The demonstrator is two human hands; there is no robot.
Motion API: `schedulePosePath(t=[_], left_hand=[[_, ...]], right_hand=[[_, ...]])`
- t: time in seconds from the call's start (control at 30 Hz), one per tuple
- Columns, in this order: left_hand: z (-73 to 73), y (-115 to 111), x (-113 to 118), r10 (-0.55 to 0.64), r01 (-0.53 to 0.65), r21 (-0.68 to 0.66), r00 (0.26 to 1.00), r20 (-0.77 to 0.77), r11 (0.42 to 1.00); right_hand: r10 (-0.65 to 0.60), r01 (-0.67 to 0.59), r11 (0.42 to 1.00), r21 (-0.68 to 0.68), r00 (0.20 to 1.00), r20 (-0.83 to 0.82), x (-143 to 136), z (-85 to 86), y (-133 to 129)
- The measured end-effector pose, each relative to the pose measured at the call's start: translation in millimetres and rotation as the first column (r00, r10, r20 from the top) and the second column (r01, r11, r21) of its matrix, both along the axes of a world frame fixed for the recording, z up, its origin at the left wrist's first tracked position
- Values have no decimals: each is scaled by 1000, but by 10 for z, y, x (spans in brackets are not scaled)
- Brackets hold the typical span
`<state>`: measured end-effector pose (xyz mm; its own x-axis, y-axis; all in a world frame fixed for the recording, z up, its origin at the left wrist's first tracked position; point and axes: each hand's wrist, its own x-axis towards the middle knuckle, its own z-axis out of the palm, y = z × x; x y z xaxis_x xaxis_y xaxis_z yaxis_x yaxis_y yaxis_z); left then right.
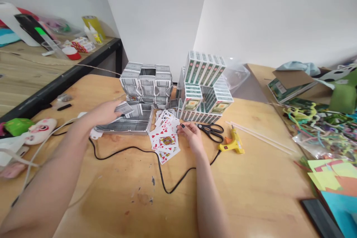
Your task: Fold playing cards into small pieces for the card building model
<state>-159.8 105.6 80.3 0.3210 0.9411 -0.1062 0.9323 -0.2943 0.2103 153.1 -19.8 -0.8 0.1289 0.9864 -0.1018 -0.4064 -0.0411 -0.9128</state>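
My left hand (111, 113) is closed around folded playing cards (134, 110) with grey patterned backs, held over an open tray made of cards (125, 125). My right hand (191, 134) has thumb and fingertips pinched at the right edge of a loose pile of playing cards (164, 134), which lies mostly face up. Behind the tray stands a blocky structure of folded cards (147, 83) with an opening in its top. To the right of the pile rise stacked boxes of playing cards (205, 68).
Black-handled scissors (213, 131) and a yellow glue gun (234, 141) lie right of my right hand, the gun's black cord (119, 151) looping across the table. Clear glue sticks (262, 137) rest beyond. Coloured paper (331, 176) and a dark phone (320, 215) sit at the right edge.
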Motion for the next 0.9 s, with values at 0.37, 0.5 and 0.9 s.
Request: schedulePosePath(t=[0.37,0.5,0.9], left_hand=[[-174,145,207,-245,232,-81,929,-276,969],[-309,118,249,-209,205,-41,945,-253,978],[88,70,94,-61,50,-77,986,-153,996]], right_hand=[[13,-13,1000,-4,1000,23,6,-4,3],[12,-12,1000,-4,1000,24,2,22,4],[5,-4,1000,-18,1000,22,-4,28,5]])
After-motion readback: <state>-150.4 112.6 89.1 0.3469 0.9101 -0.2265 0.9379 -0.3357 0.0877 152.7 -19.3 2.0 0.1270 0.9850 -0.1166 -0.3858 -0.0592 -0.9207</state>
